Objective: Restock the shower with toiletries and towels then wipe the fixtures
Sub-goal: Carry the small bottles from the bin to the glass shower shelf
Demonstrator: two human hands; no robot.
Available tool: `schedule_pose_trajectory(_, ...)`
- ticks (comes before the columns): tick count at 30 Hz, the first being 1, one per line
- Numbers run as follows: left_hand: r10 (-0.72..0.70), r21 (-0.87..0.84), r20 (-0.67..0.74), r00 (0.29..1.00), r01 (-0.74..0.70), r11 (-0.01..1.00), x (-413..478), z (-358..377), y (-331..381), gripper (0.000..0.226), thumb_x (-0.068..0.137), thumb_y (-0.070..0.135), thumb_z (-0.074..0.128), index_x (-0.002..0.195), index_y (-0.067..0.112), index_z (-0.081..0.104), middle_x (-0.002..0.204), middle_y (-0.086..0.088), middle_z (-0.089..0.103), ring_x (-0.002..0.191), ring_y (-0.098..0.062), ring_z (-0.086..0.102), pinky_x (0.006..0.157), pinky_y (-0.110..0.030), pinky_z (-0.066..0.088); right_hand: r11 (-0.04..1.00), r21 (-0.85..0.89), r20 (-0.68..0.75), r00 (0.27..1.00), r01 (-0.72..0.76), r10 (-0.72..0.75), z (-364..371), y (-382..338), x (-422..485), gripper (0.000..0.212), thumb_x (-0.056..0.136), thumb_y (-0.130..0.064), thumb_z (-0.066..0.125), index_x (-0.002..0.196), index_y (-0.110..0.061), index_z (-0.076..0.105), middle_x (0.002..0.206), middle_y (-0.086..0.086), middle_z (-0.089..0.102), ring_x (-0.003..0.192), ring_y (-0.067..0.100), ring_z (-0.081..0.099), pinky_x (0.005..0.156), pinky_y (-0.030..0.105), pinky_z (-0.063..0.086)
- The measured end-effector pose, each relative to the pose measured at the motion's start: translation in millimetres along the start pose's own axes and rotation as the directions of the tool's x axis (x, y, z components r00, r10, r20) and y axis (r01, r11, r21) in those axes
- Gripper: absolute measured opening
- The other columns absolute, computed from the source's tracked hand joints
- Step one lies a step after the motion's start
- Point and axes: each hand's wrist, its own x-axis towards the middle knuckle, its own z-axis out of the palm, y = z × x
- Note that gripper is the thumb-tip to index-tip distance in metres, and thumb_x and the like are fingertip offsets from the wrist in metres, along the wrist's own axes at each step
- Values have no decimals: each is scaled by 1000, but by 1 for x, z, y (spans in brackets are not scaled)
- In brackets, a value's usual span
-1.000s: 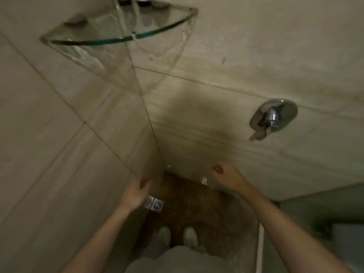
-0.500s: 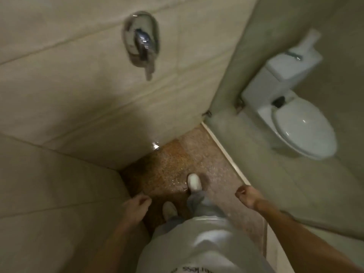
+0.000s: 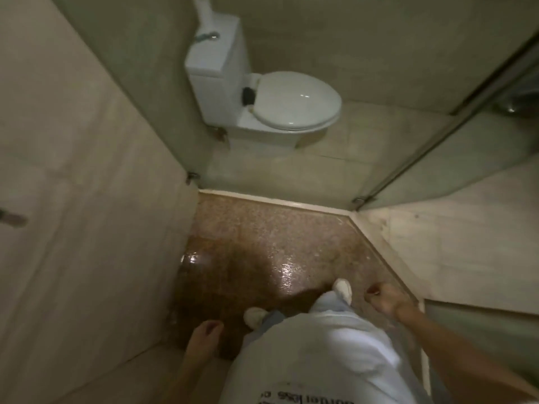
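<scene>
A glossy, speckled brown shower floor (image 3: 262,237) is bounded by a pale raised kerb (image 3: 280,203) and smooth beige tiled walls (image 3: 73,199). The left hand (image 3: 204,335) is seen loosely curled, the right hand (image 3: 383,298) fisted; nothing is held.

White toilet (image 3: 280,103) with lid shut, wet brown speckled floor (image 3: 262,243), beige wall tiles (image 3: 73,199)

View has swung from shower corner — toilet (image 3: 280,103) now ahead; valve gone.
</scene>
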Motion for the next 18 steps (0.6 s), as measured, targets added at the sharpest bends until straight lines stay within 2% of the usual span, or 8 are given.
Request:
schedule_pose_trajectory(3, 97, 163, -15, 995, -94, 982, -10, 10, 42, 9, 99, 27, 59, 101, 26, 67, 100, 2, 68, 92, -18, 64, 79, -32, 52, 998, 56, 1, 999, -40, 40, -2, 24, -7, 14, 88, -35, 64, 90, -23, 70, 95, 7, 73, 87, 22, 66, 73, 27, 49)
schedule_pose_trajectory(6, 154, 273, 29, 988, -156, 949, -8, 33, 64, 12, 96, 31, 60, 88, 28, 69, 92, 8, 72, 92, -18, 67, 85, -37, 54, 981, 186, -2, 998, -60, 62, 7, 66, 4, 22, 88, -26, 63, 80, -7, 70, 85, 17, 72, 73, 26, 67, 65, 39, 54)
schedule_pose_trajectory(7, 154, 276, 45, 987, -161, 948, -11, 44, 73, 13, 96, 30, 60, 88, 25, 69, 89, 7, 72, 89, -19, 67, 85, -36, 53, 973, 225, 4, 998, -59, 60, 9, 82, 9, 26, 88, -24, 63, 80, 1, 68, 84, 25, 70, 71, 33, 67, 59, 40, 52)
schedule_pose_trajectory(9, 136, 266, 35, 990, -141, 954, -19, 72, 93, 11, 97, 28, 59, 95, 23, 69, 91, 4, 70, 89, -20, 63, 87, -35, 49, 974, 224, 43, 999, -36, 27, 4, 110, 13, 31, 92, -20, 61, 77, 8, 62, 80, 29, 63, 79, 43, 65, 60, 31, 39)
schedule_pose_trajectory(11, 133, 256, 44, 990, -140, 956, -25, 102, 107, 10, 97, 24, 60, 97, 21, 69, 96, 1, 71, 93, -22, 64, 93, -36, 50, 965, 260, 71, 997, -45, 28, -10, 133, 8, 32, 95, -21, 58, 68, -4, 58, 71, 18, 57, 68, 33, 60, 61, 29, 34)
schedule_pose_trajectory(13, 105, 220, 82, 991, -121, 968, -30, 131, 119, 10, 96, 19, 61, 92, 20, 71, 94, -1, 75, 92, -24, 69, 94, -45, 52, 956, 287, 86, 996, -59, 36, -24, 159, 8, 30, 96, -25, 56, 82, 0, 68, 78, 18, 67, 66, 27, 59, 59, 29, 36)
schedule_pose_trajectory(15, 88, 200, 72, 994, -101, 975, -27, 153, 133, 12, 97, 14, 62, 91, 19, 71, 98, -6, 75, 92, -24, 69, 93, -43, 52, 948, 308, 92, 994, -77, 51, -37, 191, 12, 31, 96, -29, 55, 103, -2, 71, 87, 11, 71, 70, 22, 62, 61, 29, 43)
schedule_pose_trajectory(18, 108, 236, -6, 994, -104, 966, -36, 174, 164, 12, 99, 16, 59, 103, 9, 69, 96, -10, 71, 82, -21, 64, 79, -37, 52, 923, 370, 76, 994, -104, 82, -56, 235, 21, 22, 96, -30, 54, 98, -15, 70, 91, 4, 71, 80, 19, 68, 73, 35, 57)
